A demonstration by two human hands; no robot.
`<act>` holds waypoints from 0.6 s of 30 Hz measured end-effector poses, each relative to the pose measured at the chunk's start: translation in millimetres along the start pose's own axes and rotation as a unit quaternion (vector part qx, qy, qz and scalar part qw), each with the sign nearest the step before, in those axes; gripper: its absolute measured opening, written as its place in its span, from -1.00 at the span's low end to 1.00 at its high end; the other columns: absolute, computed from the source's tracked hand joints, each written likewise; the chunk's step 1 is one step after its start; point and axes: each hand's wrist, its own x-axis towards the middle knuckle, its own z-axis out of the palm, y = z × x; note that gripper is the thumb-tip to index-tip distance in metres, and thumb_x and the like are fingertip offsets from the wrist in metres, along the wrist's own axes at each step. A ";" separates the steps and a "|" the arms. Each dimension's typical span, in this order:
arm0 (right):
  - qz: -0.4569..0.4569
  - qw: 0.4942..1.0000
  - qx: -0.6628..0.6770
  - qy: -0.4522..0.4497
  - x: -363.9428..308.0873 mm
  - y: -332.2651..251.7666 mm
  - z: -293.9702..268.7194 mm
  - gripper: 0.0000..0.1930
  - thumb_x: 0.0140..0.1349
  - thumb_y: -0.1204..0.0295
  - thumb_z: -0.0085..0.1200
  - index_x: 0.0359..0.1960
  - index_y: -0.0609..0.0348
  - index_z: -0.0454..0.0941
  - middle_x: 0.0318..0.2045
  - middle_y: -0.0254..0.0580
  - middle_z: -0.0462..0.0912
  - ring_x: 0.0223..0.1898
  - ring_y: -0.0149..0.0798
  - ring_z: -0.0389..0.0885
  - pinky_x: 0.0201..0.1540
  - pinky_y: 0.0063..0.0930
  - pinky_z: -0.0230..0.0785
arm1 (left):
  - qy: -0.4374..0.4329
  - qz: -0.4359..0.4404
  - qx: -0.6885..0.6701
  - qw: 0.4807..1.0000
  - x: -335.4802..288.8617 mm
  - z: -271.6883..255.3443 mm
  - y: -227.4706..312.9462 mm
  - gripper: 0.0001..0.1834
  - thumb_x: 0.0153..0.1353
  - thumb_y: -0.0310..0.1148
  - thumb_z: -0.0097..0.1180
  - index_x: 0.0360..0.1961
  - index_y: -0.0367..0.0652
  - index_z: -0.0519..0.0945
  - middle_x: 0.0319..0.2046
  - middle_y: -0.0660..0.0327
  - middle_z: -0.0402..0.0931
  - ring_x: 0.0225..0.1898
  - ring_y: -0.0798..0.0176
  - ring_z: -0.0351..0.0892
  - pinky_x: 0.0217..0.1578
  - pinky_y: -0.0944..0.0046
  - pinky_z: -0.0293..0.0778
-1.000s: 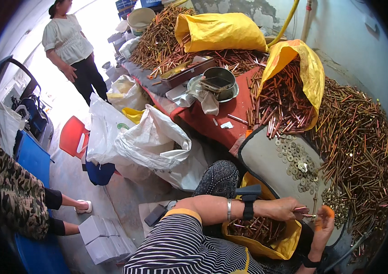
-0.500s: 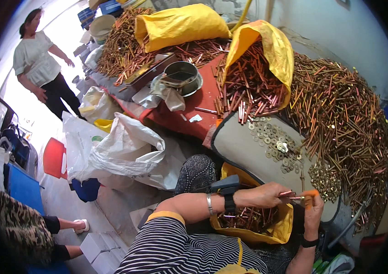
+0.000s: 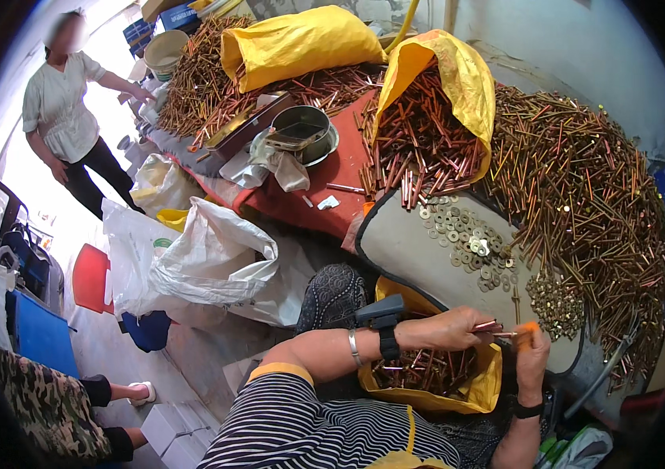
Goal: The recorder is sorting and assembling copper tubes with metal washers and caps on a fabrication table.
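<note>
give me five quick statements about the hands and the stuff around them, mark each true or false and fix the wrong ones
1. The left hand holds slim copper-coloured metal pieces. True.
2. The orange covering is on the fingers of the left hand. False: the orange covering is on the right hand.
3. The flat round washers lie inside a white sack. False: the washers lie spread on the grey mat.
4. The open yellow sack below the left hand has metal pieces in it. True.
5. There is a black band on the right wrist. True.
</note>
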 end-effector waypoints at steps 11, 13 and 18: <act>-0.012 1.000 0.012 -0.003 16.5 -3.0 3.4 -0.81 0.18 0.38 0.11 -0.26 0.24 0.50 -0.44 -0.22 0.56 -0.38 -0.36 0.51 -0.25 -0.49 0.36 | 0.045 -0.015 -0.005 0.999 6.9 -5.1 -4.4 -0.77 0.25 -0.49 0.04 -0.08 -0.30 0.54 -0.27 0.19 0.61 -0.24 0.45 0.51 -0.19 0.40 0.44; -0.091 0.995 -0.027 0.025 16.2 -18.5 1.3 -0.67 0.16 0.37 0.16 -0.06 0.21 0.47 -0.32 -0.22 0.53 -0.27 -0.39 0.48 -0.15 -0.48 0.34 | 0.014 -0.088 -0.045 0.995 8.8 -4.6 1.0 -0.79 0.25 -0.48 0.05 -0.11 -0.31 0.52 -0.34 0.25 0.60 -0.29 0.51 0.44 -0.27 0.39 0.41; -0.146 0.983 -0.095 0.049 9.3 -1.4 8.8 -0.83 0.12 0.48 0.13 -0.30 0.26 0.44 -0.45 0.06 0.54 -0.39 0.05 0.56 -0.38 -0.29 0.38 | 0.004 -0.077 0.050 0.996 12.0 11.4 -7.3 -0.78 0.17 -0.56 0.07 -0.13 -0.24 0.50 -0.44 0.15 0.58 -0.40 0.29 0.55 -0.40 0.29 0.42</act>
